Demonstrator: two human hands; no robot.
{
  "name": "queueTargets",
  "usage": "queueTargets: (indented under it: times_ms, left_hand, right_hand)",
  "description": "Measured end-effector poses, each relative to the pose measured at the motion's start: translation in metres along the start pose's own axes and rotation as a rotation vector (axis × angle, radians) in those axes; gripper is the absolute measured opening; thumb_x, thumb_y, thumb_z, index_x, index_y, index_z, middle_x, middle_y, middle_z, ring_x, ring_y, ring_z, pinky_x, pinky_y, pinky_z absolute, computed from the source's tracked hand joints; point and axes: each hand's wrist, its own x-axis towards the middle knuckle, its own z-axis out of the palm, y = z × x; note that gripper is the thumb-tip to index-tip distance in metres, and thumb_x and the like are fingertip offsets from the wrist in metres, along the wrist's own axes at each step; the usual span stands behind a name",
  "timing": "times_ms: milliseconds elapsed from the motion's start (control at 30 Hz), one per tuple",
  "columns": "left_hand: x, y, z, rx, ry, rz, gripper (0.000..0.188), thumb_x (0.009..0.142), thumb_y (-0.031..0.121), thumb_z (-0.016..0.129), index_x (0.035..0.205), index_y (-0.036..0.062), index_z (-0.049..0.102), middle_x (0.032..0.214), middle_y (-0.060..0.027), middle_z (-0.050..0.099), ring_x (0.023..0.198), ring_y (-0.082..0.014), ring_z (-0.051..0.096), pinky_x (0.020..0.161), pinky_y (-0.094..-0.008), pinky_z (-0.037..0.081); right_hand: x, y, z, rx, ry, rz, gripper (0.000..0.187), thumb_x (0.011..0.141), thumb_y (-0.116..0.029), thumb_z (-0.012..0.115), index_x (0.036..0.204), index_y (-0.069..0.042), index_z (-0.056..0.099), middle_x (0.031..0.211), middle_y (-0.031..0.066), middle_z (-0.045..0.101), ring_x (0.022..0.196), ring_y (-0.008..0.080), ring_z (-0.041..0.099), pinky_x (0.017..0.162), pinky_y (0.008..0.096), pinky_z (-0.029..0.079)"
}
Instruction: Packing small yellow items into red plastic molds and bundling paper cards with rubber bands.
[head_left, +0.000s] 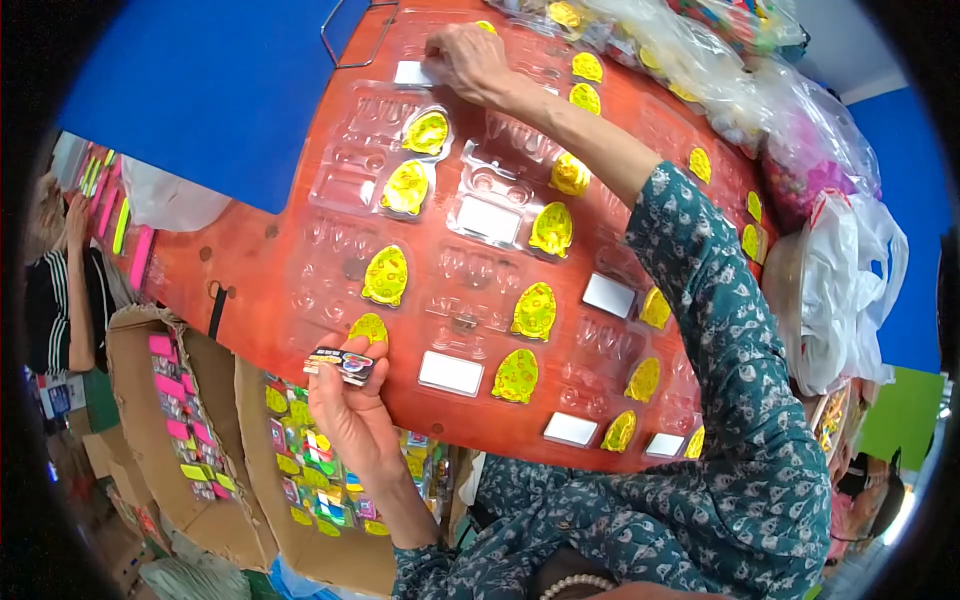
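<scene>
1. Clear blister trays [350, 188] lie in rows across the table, most showing yellow egg-shaped pieces [386, 276]. White cards [451, 373] lie in at least six places, near and far.
2. Judged from this, card placing looks partly done: several left-hand trays show eggs but no white card, so those seem left. Glare hides some others.
3. The hands are well apart. The left hand [352, 412], at the near left edge, pinches a stack of printed cards [340, 366] between thumb and fingers. The right hand [468, 60] reaches to the far side, beside a white card; whether its fingers grip it cannot be told.
4. The orange-red table [240, 250] has clear bags [700, 75] at far right and a white plastic bag [840, 295] at right.
5. Near left stands an open cardboard box [222, 380] of pink and yellow goods; beyond it, a co-worker's striped sleeve [60, 310].
</scene>
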Motion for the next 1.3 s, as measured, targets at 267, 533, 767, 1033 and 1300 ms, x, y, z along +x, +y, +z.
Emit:
queueTargets:
  times_ms: [267,533,767,1033,1300]
  left_hand:
    - [-0.003,0.0,0.001,-0.019,-0.007,-0.013,0.035,0.091,0.018,0.052,0.116,-0.0054,0.043,0.096,-0.0196,0.061,0.084,-0.0281,0.065,0.069,-0.0316,0.059]
    - [0.002,-0.005,0.008,0.004,-0.06,0.007,0.032,0.091,0.017,0.052,0.115,-0.0016,0.045,0.104,-0.0184,0.058,0.089,-0.0274,0.062,0.074,-0.0332,0.055]
    - [0.004,-0.002,0.012,-0.106,-0.167,-0.003,0.028,0.091,0.013,0.05,0.115,-0.001,0.045,0.107,-0.0169,0.057,0.096,-0.0255,0.061,0.08,-0.0339,0.054]
    - [-0.013,-0.005,0.005,-0.037,-0.114,0.112,0.025,0.09,0.012,0.052,0.11,-0.002,0.049,0.103,-0.0102,0.057,0.09,-0.0151,0.06,0.074,-0.0301,0.056]
    - [-0.013,-0.01,0.008,-0.005,-0.047,0.148,0.019,0.089,0.011,0.055,0.104,-0.0011,0.052,0.096,-0.008,0.059,0.082,-0.0129,0.06,0.071,-0.0266,0.055]
  right_hand:
    - [-0.007,-0.009,-0.008,0.094,-0.063,0.021,0.017,0.073,-0.024,0.065,0.079,-0.008,0.068,0.068,0.0132,0.064,0.061,0.0303,0.062,0.056,0.0401,0.048]
    - [-0.009,-0.033,-0.034,0.194,-0.076,0.095,0.019,0.075,-0.021,0.066,0.077,-0.002,0.068,0.072,0.0155,0.065,0.063,0.0267,0.063,0.058,0.0354,0.048]
    - [-0.076,-0.169,-0.108,1.094,-0.861,-0.119,0.014,0.073,-0.012,0.072,0.077,0.0,0.066,0.07,0.0019,0.063,0.068,0.0063,0.057,0.058,0.0236,0.044]
    - [-0.119,-0.198,-0.119,0.861,-0.609,-0.228,0.012,0.077,-0.008,0.059,0.076,0.002,0.064,0.066,0.0239,0.055,0.063,0.0376,0.059,0.053,0.041,0.045]
    - [-0.13,-0.206,-0.116,0.692,-0.582,-0.196,0.011,0.073,-0.008,0.065,0.081,0.0,0.065,0.071,0.0137,0.06,0.065,0.0272,0.062,0.056,0.0345,0.047]
